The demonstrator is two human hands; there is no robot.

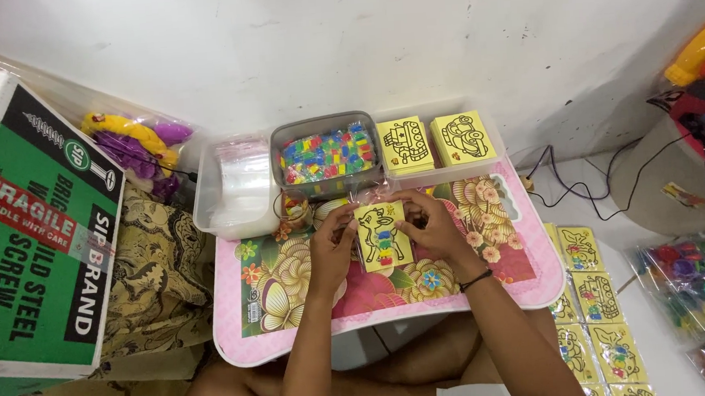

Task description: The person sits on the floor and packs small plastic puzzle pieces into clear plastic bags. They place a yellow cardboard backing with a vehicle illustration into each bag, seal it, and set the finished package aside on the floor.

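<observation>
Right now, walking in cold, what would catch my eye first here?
Probably the yellow card with a black animal drawing, held between the left hand and right hand over a pink flowered tray table. Just behind it sits a grey tub of bright plastic bits beside two stacks of yellow cards. At far left stands a big green and white cardboard box.

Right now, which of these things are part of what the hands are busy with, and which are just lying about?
In use:
left hand
right hand
yellow picture card in clear bag
tub of coloured beads
yellow card stacks
clear bags
pink floral table

Lying about:
green cardboard box
packed cards on the floor
black cables
</observation>
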